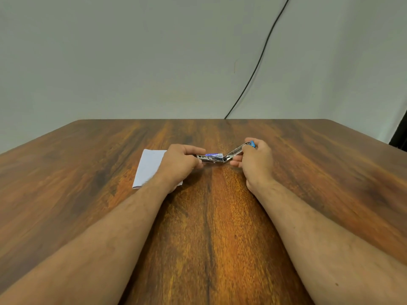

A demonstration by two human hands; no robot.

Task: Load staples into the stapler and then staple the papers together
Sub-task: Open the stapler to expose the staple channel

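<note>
A small metal stapler (217,158) with blue trim is held just above the wooden table (209,216), hinged wide open. My left hand (179,165) grips its base and staple channel at the left end. My right hand (256,160) holds the lifted top arm, whose blue tip shows above my fingers. A small blue and white object, perhaps a staple box, lies just behind the stapler, too blurred to tell. White papers (149,167) lie flat on the table under and to the left of my left hand, partly hidden by my wrist.
A black cable (259,60) runs down the pale wall to the table's far edge. A dark object (399,137) stands at the right edge of view beyond the table.
</note>
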